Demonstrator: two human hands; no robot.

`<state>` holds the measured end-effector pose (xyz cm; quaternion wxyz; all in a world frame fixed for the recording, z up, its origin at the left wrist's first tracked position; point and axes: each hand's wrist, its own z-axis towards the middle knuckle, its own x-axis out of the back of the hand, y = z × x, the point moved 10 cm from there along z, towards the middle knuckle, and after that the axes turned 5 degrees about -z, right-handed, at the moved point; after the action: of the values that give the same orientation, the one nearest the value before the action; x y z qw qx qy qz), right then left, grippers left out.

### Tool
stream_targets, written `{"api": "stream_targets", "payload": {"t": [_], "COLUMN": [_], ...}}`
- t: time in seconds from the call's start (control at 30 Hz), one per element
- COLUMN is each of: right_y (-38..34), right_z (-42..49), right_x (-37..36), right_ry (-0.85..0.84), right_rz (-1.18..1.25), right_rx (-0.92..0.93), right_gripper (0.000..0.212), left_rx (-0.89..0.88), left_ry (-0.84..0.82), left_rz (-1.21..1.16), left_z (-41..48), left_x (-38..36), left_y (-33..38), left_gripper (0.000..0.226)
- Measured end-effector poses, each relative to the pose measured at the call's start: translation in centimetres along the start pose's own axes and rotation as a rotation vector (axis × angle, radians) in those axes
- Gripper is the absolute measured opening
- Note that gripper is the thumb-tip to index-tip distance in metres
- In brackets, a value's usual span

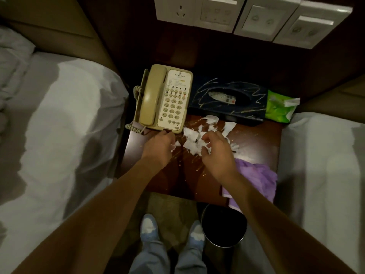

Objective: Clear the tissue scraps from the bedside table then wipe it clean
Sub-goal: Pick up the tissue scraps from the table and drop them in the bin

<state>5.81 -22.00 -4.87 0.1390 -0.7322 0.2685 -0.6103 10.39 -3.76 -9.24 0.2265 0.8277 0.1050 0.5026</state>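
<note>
Scraps [192,135] of tissue lie in a torn white heap on the table [256,139], just right of the phone's [164,97] front corner. Gathering is the step in hand. The left hand [158,148], just in front of the phone, pinches one small piece in curled fingers. The right hand [216,153] curls into the heap, clutching several. Next, I judge, both handfuls go to the bin [225,228] on the floor. The purple cloth [260,178] waits for wiping.

Phone [164,99], tissue box [227,97] block table [256,141] rear; front-left open
</note>
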Motion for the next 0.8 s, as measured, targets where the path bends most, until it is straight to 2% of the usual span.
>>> {"api": "stream_targets", "payload": {"t": [0.2, 0.4, 0.47, 0.57, 0.8], "right_y": [-1.9, -3.7, -3.6, -3.7, -2.7], "right_z": [2.9, 5.1, 5.3, 5.4, 4.6], "right_x": [-2.2, -5.0, -4.9, -3.8, 0.3], "right_ry": [-0.122, -0.230, -0.209, -0.121, 0.083], "right_rz": [-0.142, -0.290, -0.296, -0.257, 0.020], "right_rx": [0.068, 0.054, 0.040, 0.032, 0.008], "right_gripper": [0.049, 0.054, 0.042, 0.018, 0.018], "left_rx": [0.064, 0.160, 0.165, 0.170, 0.125], "left_ry": [0.077, 0.068, 0.045, 0.049, 0.114], "left_rz": [-0.196, -0.326, -0.361, -0.385, -0.484], "left_z": [1.1, 1.6, 1.7, 1.7, 1.1], "left_x": [0.9, 0.3, -0.1, 0.3, 1.9], "left_y": [-0.3, -0.8, -0.4, 0.0, 0.8], "left_gripper": [0.008, 0.019, 0.021, 0.012, 0.017]}}
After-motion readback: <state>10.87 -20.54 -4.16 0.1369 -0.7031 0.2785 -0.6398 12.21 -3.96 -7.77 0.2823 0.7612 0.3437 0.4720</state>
